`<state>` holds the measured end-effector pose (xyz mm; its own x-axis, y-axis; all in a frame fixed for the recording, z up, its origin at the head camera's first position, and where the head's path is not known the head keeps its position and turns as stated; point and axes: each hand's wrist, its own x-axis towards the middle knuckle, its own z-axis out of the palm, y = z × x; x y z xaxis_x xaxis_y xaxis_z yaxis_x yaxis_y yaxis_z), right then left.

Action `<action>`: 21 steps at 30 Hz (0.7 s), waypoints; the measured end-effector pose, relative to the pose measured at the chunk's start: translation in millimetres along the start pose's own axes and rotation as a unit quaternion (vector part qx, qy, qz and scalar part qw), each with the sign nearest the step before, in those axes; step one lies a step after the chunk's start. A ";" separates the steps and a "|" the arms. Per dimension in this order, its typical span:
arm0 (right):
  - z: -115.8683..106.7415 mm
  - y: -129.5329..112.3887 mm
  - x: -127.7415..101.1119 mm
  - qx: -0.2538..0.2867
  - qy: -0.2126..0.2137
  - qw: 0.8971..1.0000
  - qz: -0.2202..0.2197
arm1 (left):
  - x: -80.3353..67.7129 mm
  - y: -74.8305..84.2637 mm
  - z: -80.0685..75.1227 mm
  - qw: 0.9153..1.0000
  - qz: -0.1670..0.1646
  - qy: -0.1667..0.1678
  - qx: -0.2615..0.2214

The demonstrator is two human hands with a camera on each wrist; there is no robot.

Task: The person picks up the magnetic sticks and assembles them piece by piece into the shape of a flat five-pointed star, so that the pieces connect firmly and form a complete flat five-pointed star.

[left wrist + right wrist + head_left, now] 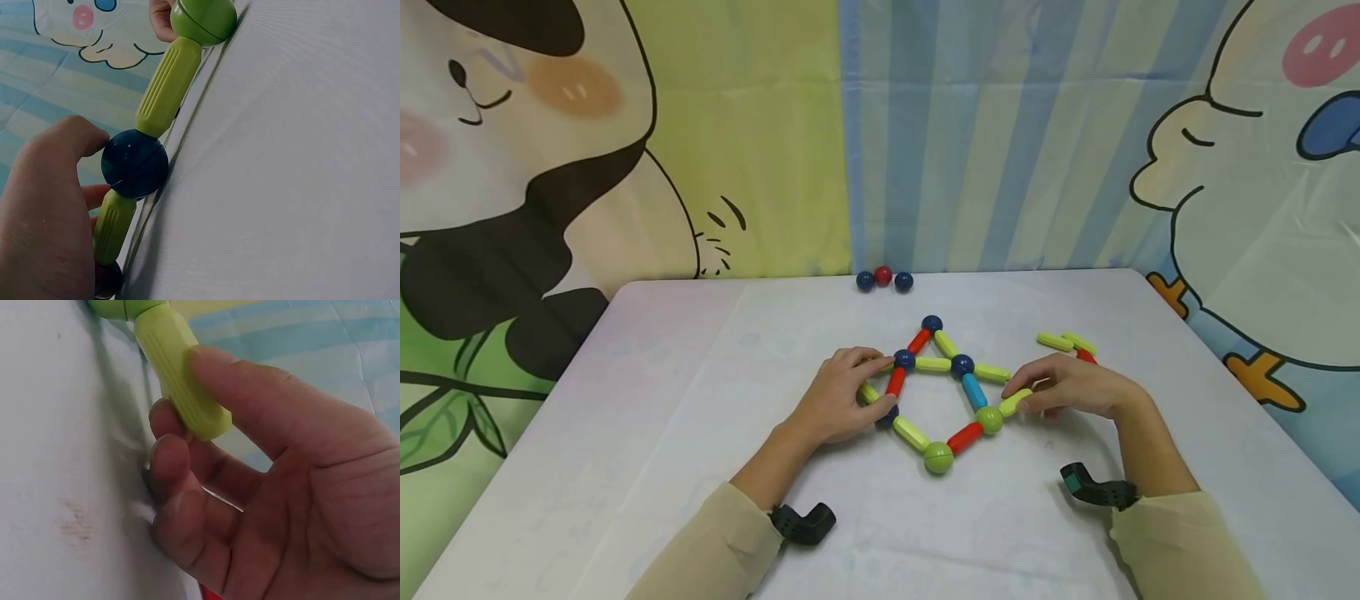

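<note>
No writing or brand mark can be read on any piece. A flat figure of rods and balls [936, 392] is laid out on the white table [647, 433], near its middle. The left hand [838, 402] is rested on the figure's left corner, its fingers curled around a dark blue ball [135, 164] and the yellow-green rods joined to it. The right hand [1067, 387] is held at the right corner, where a yellow-green rod [181, 369] is pinched between thumb and fingers; this rod is joined to a green ball [988, 419]. Behind the right hand, loose yellow-green rods [1066, 341] and a partly hidden red piece are lying. At the table's far edge, three loose balls [883, 278], two blue and one red, are lined up, touching, against a cartoon-printed backdrop [1000, 133].
</note>
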<state>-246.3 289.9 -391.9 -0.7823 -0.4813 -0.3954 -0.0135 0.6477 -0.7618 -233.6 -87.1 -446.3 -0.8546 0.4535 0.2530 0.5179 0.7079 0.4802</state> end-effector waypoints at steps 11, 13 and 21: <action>4.2 0.7 5.7 0.025 0.021 0.999 0.025 | -1.8 -1.2 -0.3 1.000 0.000 0.003 -0.003; 4.8 1.4 6.2 0.033 0.031 0.999 0.028 | -1.8 -1.4 0.1 1.000 0.001 0.005 -0.001; 6.7 -0.1 7.8 0.044 0.057 0.997 0.026 | 0.1 -0.8 0.6 0.998 0.017 0.056 0.039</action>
<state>-248.2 282.2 -398.4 -0.8458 -0.3754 -0.3791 0.0802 0.6130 -0.7860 -234.1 -87.3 -447.3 -0.8330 0.4184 0.3621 0.5447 0.7353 0.4033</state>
